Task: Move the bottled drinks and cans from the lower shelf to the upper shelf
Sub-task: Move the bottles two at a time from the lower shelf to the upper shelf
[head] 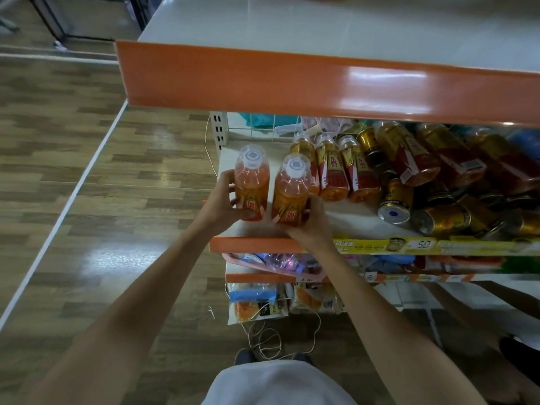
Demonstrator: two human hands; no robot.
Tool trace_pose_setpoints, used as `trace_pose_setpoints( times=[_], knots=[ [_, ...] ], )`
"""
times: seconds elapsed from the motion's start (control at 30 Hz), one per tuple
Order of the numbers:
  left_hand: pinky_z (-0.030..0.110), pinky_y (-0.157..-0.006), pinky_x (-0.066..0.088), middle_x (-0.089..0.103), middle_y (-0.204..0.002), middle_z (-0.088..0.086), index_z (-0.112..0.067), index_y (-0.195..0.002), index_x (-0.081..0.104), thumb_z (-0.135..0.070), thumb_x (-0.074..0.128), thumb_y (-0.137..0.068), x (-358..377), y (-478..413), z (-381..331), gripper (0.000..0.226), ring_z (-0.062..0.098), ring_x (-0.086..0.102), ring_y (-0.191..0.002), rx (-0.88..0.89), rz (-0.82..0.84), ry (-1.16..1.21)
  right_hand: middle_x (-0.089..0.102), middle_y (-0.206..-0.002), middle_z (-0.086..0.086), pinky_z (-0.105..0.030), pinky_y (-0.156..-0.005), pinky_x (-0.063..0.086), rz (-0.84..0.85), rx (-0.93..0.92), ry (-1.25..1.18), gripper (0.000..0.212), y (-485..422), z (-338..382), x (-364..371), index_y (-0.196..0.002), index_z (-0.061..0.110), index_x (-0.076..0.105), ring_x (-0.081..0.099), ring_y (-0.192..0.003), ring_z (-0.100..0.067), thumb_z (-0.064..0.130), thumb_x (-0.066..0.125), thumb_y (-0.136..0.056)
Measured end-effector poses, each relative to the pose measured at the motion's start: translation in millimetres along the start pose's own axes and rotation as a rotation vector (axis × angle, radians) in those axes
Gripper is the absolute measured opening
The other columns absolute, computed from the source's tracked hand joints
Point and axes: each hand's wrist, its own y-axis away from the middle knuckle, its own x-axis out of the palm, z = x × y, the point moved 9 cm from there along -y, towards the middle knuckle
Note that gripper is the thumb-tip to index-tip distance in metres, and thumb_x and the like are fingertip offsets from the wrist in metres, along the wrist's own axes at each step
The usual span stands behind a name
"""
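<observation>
My left hand [223, 204] grips an upright orange drink bottle [252, 178] with a clear cap. My right hand [309, 226] grips a second, matching bottle [292, 188] right beside it. Both bottles are at the left front of the lower shelf [344, 220], just above its orange front lip. Three more orange bottles [333, 168] lie on their sides behind them. Several gold cans [397, 203] and larger bottles [409, 153] are heaped to the right. The upper shelf [321, 27] is a white board with an orange front strip [292, 83], above and nearer to me.
Below the drinks shelf, two more shelves hold packaged goods [277, 263] and snack bags [257, 302]. A yellow price strip [423, 245] runs along the shelf front. A loose cord [271, 343] lies on the wooden floor [102, 185] by my feet.
</observation>
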Motion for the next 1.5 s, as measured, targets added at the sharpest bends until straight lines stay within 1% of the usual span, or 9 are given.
trace_pose_setpoints(
  times=[0.13, 0.3, 0.43, 0.53, 0.63, 0.87, 1.03, 1.2, 1.5],
  knots=[
    [0.023, -0.089, 0.051, 0.05, -0.117, -0.005, -0.018, -0.122, 0.037, 0.007, 0.084, -0.063, -0.7, 1.8, 5.7, 0.08, 0.009, 0.049, -0.114, 0.015, -0.039, 0.008, 0.046, -0.13, 0.003, -0.019, -0.087, 0.047, 0.006, 0.004, -0.035, 0.096, -1.3, -0.1, 3.0, -0.134, 0.022, 0.037, 0.05, -0.111, -0.009, 0.04, 0.094, -0.058],
    [0.022, -0.084, 0.054, 0.049, -0.127, 0.007, -0.019, -0.133, 0.035, -0.004, 0.088, -0.06, 7.5, 3.2, 1.3, 0.092, 0.014, 0.054, -0.115, 0.088, -0.084, 0.103, 0.048, -0.127, 0.003, -0.028, -0.091, 0.052, -0.14, -0.075, -0.169, 0.093, -2.0, 18.6, -0.6, -0.124, 0.038, 0.032, 0.055, -0.115, -0.013, 0.045, 0.091, -0.053],
    [0.049, -0.074, 0.058, 0.057, -0.116, 0.018, -0.017, -0.128, 0.037, -0.003, 0.087, -0.059, 17.0, -3.1, 4.9, 0.086, 0.033, 0.065, -0.1, 0.097, -0.153, 0.172, 0.058, -0.119, -0.003, -0.041, -0.085, 0.057, -0.163, -0.094, -0.188, 0.087, -6.8, 22.2, 1.9, -0.122, 0.036, 0.038, 0.064, -0.104, -0.017, 0.03, 0.09, -0.052],
    [0.06, -0.071, 0.056, 0.062, -0.111, 0.017, -0.018, -0.122, 0.042, -0.011, 0.087, -0.058, 15.2, -4.1, 12.4, 0.079, 0.036, 0.067, -0.094, 0.07, -0.201, 0.12, 0.061, -0.117, -0.004, -0.033, -0.086, 0.056, -0.184, -0.106, -0.2, 0.087, -9.2, 19.1, 0.6, -0.121, 0.031, 0.04, 0.064, -0.104, -0.016, 0.017, 0.092, -0.053],
    [0.058, -0.069, 0.057, 0.063, -0.108, 0.017, -0.023, -0.12, 0.043, -0.009, 0.088, -0.056, 12.1, -6.6, 14.4, 0.078, 0.036, 0.068, -0.09, 0.054, -0.211, 0.108, 0.066, -0.107, -0.01, -0.04, -0.079, 0.059, -0.154, -0.05, -0.187, 0.081, -20.3, 11.9, 6.5, -0.116, 0.013, 0.053, 0.069, -0.096, -0.021, 0.023, 0.091, -0.045],
    [0.055, -0.068, 0.058, 0.061, -0.106, 0.015, -0.028, -0.111, 0.045, -0.004, 0.085, -0.056, 10.8, -6.7, 10.2, 0.073, 0.033, 0.066, -0.091, 0.076, -0.209, 0.113, 0.064, -0.113, -0.006, -0.038, -0.085, 0.057, -0.224, -0.029, -0.16, 0.087, -15.4, 15.4, 0.9, -0.12, 0.016, 0.053, 0.065, -0.102, -0.018, 0.029, 0.091, -0.043],
    [0.045, -0.067, 0.058, 0.059, -0.105, 0.007, -0.031, -0.111, 0.045, -0.004, 0.082, -0.054, 12.6, -5.1, 7.4, 0.073, 0.027, 0.065, -0.091, 0.065, -0.2, 0.159, 0.074, -0.09, -0.005, -0.032, -0.072, 0.059, -0.167, 0.054, -0.154, 0.071, -15.0, 10.3, 4.1, -0.103, 0.007, 0.066, 0.071, -0.082, -0.014, 0.032, 0.088, -0.041],
    [0.047, -0.076, 0.056, 0.06, -0.103, 0.005, -0.02, -0.117, 0.045, -0.006, 0.081, -0.055, 13.0, -8.7, 3.5, 0.073, 0.025, 0.064, -0.095, 0.022, -0.186, 0.173, 0.07, -0.069, 0.004, -0.015, -0.056, 0.049, -0.169, 0.043, -0.233, 0.047, -6.4, 30.4, 0.2, -0.099, -0.005, 0.065, 0.066, -0.059, 0.0, -0.006, 0.085, -0.057],
    [0.048, -0.08, 0.058, 0.063, -0.099, 0.014, -0.011, -0.113, 0.049, -0.013, 0.085, -0.052, -6.1, 7.5, 2.6, 0.071, 0.024, 0.067, -0.087, -0.086, -0.221, 0.228, 0.065, -0.09, 0.02, -0.012, -0.073, 0.053, -0.303, 0.049, -0.262, 0.061, 20.7, 33.7, -23.7, -0.114, 0.025, 0.055, 0.065, -0.077, 0.011, 0.012, 0.089, -0.065]
  ],
)
